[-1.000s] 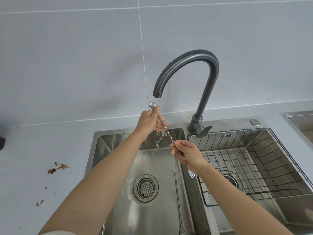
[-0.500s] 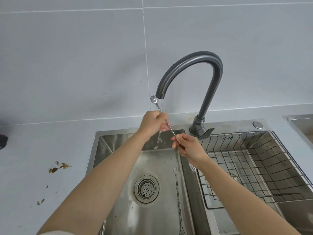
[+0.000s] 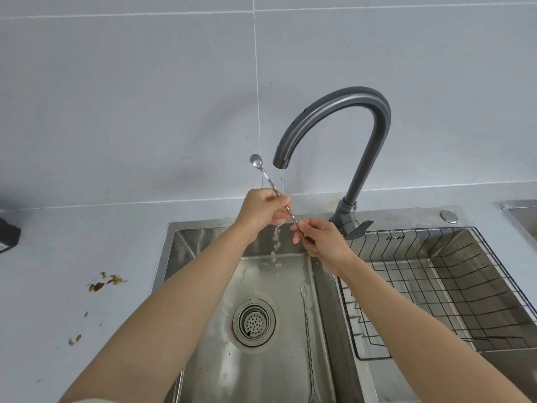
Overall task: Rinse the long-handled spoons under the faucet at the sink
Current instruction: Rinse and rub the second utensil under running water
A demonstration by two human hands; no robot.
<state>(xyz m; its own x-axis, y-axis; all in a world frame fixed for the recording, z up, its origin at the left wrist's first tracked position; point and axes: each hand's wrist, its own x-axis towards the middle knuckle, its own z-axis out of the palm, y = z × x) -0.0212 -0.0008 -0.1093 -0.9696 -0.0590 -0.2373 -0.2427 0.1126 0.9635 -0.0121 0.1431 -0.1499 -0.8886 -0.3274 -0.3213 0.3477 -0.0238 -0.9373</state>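
The left hand (image 3: pixel 261 212) has slid down the twisted handle since a second ago, so more of the long-handled spoon (image 3: pixel 268 179) juts above it, its small shiny bowl just left of the faucet (image 3: pixel 343 103) spout. The left fingers curl round the handle under the thin stream, and the right hand (image 3: pixel 322 242) pinches the lower end above the sink (image 3: pixel 203 226).

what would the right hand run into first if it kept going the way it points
Probably the left hand, gripping the same spoon just up-left of the right hand; depth between them is unclear.
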